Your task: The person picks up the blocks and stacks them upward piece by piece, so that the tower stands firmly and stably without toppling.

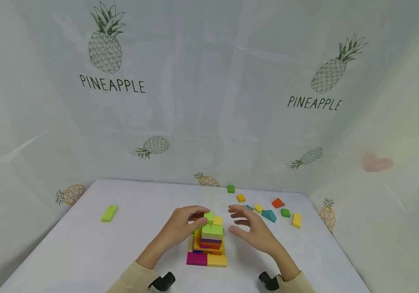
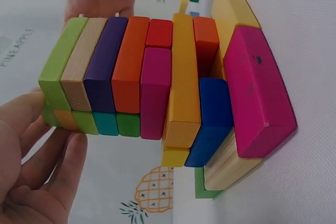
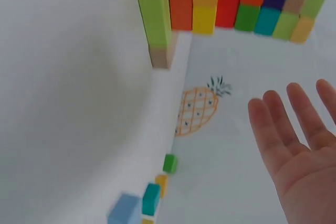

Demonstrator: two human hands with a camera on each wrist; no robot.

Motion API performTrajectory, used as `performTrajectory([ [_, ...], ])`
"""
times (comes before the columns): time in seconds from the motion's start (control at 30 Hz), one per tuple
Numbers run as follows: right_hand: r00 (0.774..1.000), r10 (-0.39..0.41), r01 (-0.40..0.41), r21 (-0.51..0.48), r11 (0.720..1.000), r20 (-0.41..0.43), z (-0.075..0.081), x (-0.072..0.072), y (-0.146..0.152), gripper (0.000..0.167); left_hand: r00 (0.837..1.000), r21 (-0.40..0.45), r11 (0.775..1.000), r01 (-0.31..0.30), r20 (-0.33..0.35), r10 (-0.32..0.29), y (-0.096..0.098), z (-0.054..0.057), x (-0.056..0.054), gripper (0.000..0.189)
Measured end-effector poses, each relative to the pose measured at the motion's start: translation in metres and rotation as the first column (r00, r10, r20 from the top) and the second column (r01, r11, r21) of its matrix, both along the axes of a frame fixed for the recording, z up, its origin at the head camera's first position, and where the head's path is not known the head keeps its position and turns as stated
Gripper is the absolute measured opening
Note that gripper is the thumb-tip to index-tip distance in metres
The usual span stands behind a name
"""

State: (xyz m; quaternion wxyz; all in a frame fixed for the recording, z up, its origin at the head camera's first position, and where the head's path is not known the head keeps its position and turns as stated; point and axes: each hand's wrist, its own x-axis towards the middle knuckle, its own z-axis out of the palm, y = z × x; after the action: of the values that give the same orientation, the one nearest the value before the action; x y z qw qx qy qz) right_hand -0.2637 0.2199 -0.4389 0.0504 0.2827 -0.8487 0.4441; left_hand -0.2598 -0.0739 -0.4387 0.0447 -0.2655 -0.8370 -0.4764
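Observation:
In the head view a stepped tower of coloured blocks (image 1: 211,232) stands on the white table. My left hand (image 1: 185,224) is at its top left, pinching a small light green block (image 1: 209,217) there between thumb and fingers. The left wrist view shows the tower sideways, with a purple block (image 2: 106,64), an orange block (image 2: 130,61) and a magenta base block (image 2: 262,87). My right hand (image 1: 251,230) hovers to the right of the tower, apart from it. Its fingers are spread and loosely bent, holding nothing; the right wrist view shows its bare palm (image 3: 310,182).
Right of the tower lie several loose blocks, among them a blue piece (image 1: 269,216), a red-orange piece (image 1: 278,203) and a yellow block (image 1: 296,220). A light green block (image 1: 109,213) lies far left. A pineapple-print curtain (image 1: 209,101) hangs behind the table (image 1: 150,199).

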Motion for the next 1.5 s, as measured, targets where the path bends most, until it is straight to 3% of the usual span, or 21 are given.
performTrajectory([
  [0.13,0.997,-0.019,0.027,0.106,0.994,-0.070,0.008,-0.020,0.014,0.061,1.000,-0.004,1.000,-0.007,-0.006,0.007,0.000,-0.002,0.000,0.031],
  [0.27,0.993,-0.013,0.035,0.197,0.980,-0.115,0.014,-0.050,0.024,0.061,1.000,0.002,1.000,0.003,-0.007,-0.003,-0.001,-0.003,0.000,0.032],
  [0.5,0.999,-0.026,0.031,0.309,0.951,-0.018,0.014,-0.103,0.028,0.059,1.000,0.012,1.000,0.016,0.006,-0.016,-0.001,-0.001,-0.002,0.033],
  [0.7,0.996,-0.089,0.069,0.398,0.915,0.032,0.002,-0.133,0.026,0.061,1.000,0.012,1.000,0.028,-0.009,-0.028,0.000,0.000,-0.003,0.032],
  [0.9,0.983,-0.165,0.122,0.385,0.915,0.080,-0.006,-0.149,0.022,0.061,1.000,0.007,1.000,0.025,-0.010,-0.025,0.000,-0.001,-0.004,0.032],
  [1.13,0.984,-0.141,0.091,0.374,0.923,0.110,-0.014,-0.160,0.015,0.064,1.000,0.011,1.000,0.016,-0.006,-0.016,-0.002,-0.001,-0.002,0.031],
  [1.5,0.976,-0.170,0.097,0.422,0.901,0.138,-0.018,-0.166,0.008,0.069,1.000,0.008,1.000,0.027,-0.012,-0.027,-0.001,-0.002,-0.004,0.034],
])
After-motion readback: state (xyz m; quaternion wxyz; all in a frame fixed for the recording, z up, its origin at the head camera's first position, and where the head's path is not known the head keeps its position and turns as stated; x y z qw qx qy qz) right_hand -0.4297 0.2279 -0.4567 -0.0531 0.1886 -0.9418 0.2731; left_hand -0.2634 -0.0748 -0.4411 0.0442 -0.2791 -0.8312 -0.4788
